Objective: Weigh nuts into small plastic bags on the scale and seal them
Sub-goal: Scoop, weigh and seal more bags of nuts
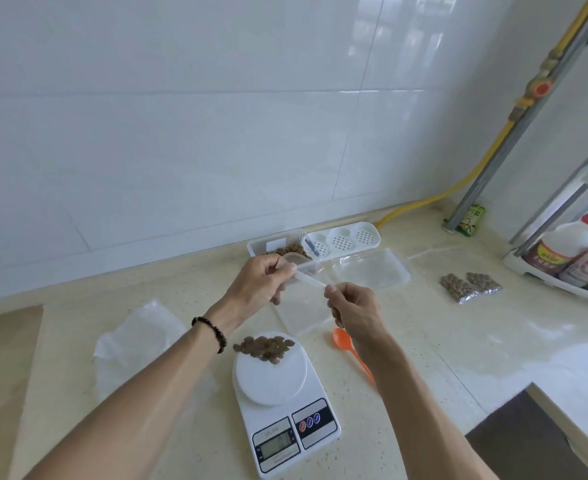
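A speckled cream counter (424, 341) meets white wall tiles (181, 116). Over the white scale (285, 403), the left hand (257, 282) and right hand (353, 306) each pinch an end of a nut-filled bag (264, 346). Bottle labels are illegible.

Not much to see on the person tbh: both forearms are bare, no sleeves showing at all. Only thing worn is a dark beaded bracelet (210, 333) around the wrist of the left hand (257, 282). Right hand (354, 308) has nothing on it, no rings or watch visible.
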A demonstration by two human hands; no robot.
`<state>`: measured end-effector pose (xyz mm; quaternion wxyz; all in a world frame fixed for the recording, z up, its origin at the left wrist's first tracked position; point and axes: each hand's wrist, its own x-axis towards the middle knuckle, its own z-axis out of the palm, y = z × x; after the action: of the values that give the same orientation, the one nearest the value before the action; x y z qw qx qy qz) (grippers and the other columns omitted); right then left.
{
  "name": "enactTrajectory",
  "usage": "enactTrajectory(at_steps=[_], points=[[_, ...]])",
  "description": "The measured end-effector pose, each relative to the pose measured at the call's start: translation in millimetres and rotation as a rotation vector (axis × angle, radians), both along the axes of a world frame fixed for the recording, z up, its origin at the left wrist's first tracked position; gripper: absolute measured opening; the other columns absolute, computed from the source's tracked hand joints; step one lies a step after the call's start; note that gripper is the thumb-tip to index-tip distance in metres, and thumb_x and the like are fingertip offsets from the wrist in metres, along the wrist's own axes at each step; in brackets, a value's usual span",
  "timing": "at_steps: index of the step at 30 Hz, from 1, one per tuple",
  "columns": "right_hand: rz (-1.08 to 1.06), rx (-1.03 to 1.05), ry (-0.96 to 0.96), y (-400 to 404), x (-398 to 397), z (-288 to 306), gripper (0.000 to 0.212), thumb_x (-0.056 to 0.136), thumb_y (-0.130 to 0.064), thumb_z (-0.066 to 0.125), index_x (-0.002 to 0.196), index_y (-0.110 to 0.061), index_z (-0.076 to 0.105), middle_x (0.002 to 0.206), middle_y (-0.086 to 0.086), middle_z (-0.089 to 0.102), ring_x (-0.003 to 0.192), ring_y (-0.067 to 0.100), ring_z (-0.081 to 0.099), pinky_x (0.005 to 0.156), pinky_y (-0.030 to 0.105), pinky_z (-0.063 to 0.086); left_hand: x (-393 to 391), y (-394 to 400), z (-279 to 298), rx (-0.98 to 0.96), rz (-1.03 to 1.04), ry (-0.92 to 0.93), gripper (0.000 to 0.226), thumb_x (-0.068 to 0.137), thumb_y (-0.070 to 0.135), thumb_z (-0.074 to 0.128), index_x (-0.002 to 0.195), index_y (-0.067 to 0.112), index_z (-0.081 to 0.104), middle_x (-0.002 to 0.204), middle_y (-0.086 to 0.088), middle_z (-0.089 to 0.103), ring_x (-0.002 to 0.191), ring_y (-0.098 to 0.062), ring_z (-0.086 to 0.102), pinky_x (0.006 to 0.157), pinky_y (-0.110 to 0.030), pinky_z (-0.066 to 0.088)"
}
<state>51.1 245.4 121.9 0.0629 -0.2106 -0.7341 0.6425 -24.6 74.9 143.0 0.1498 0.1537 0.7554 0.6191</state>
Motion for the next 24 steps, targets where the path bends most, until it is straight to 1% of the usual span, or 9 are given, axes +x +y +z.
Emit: enactTrajectory(at_steps=[2,4,7,10,13,16,18,22,24], points=[[0.019,0.020,0.038,-2.9,-0.6,4.8,0.027,0.095,-0.020,0.063,0.068,-0.014,0.063,0.053,-0.007,0.051,0.050,0.009,0.042,0.052,0.024,0.036,1.4,-2.2,5.0,-0.014,-0.012,0.024,0.024,0.097,0.019,0.056,0.076,0.008,0.060,0.053,0.005,0.050,0.049,-0.013,0.045,0.055,-0.025,0.044],[0.034,0.016,0.071,-5.5,0.7,10.5,0.027,0.095,-0.019,0.063,0.068,-0.014,0.063,0.053,-0.007,0.052,0.051,0.009,0.043,0.052,0.022,0.036,1.4,-3.8,8.6,-0.003,0.001,0.032,0.021,0.097,0.017,0.057,0.078,0.008,0.060,0.051,0.010,0.049,0.051,-0.014,0.045,0.054,-0.025,0.041],[0.036,0.042,0.123,-8.0,3.7,21.8,0.024,0.092,-0.020,0.066,0.069,-0.012,0.066,0.060,-0.002,0.058,0.058,0.010,0.048,0.056,0.022,0.038,2.5,-5.3,15.2,0.017,0.044,0.050,0.020,0.096,0.016,0.058,0.077,0.009,0.059,0.055,0.009,0.052,0.053,-0.013,0.048,0.053,-0.025,0.042],[0.100,0.115,0.151,-8.8,4.3,34.0,0.020,0.088,-0.023,0.071,0.074,-0.009,0.070,0.068,0.004,0.057,0.064,0.013,0.047,0.061,0.030,0.040,5.4,-4.1,21.0,0.059,0.057,0.074,0.023,0.095,0.014,0.060,0.073,0.010,0.057,0.057,0.004,0.054,0.055,-0.015,0.050,0.051,-0.024,0.044],[0.090,0.229,0.152,-8.6,1.7,39.6,0.018,0.088,-0.017,0.070,0.073,-0.008,0.069,0.064,0.001,0.051,0.061,0.012,0.044,0.060,0.033,0.040,8.1,-2.0,23.6,0.121,0.045,0.041,0.021,0.093,0.015,0.063,0.073,0.009,0.063,0.058,0.000,0.058,0.059,-0.020,0.053,0.057,-0.030,0.048],[0.016,0.234,0.125,-4.1,1.8,40.8,0.017,0.088,-0.016,0.070,0.071,-0.011,0.069,0.063,0.000,0.053,0.060,0.010,0.047,0.060,0.031,0.043,8.6,-3.6,27.6,0.078,-0.002,0.033,0.019,0.094,0.018,0.062,0.080,0.007,0.069,0.070,-0.006,0.071,0.061,-0.018,0.064,0.061,-0.026,0.051],[0.017,0.199,0.103,1.7,4.5,43.2,0.015,0.086,-0.016,0.072,0.071,-0.013,0.071,0.064,0.000,0.058,0.061,0.010,0.051,0.061,0.028,0.045,7.4,-5.9,29.0,0.047,-0.017,0.040,0.021,0.096,0.015,0.059,0.083,0.003,0.069,0.075,-0.008,0.073,0.064,-0.019,0.069,0.063,-0.024,0.051],[0.165,0.251,0.126,2.2,5.2,55.4,0.012,0.083,-0.021,0.076,0.072,-0.023,0.074,0.067,-0.001,0.067,0.063,0.012,0.057,0.061,0.026,0.048,8.4,0.1,30.0,0.004,-0.029,0.118,0.022,0.096,0.012,0.057,0.079,0.002,0.067,0.071,-0.005,0.071,0.062,-0.018,0.069,0.060,-0.023,0.051],[0.190,0.347,0.161,0.6,-0.1,60.8,0.019,0.084,-0.019,0.075,0.068,-0.029,0.073,0.066,-0.003,0.068,0.065,0.008,0.059,0.064,0.024,0.050,9.7,8.1,30.5,0.000,-0.048,0.150,0.023,0.096,0.012,0.059,0.077,0.002,0.068,0.069,-0.004,0.070,0.060,-0.017,0.068,0.059,-0.023,0.051]])
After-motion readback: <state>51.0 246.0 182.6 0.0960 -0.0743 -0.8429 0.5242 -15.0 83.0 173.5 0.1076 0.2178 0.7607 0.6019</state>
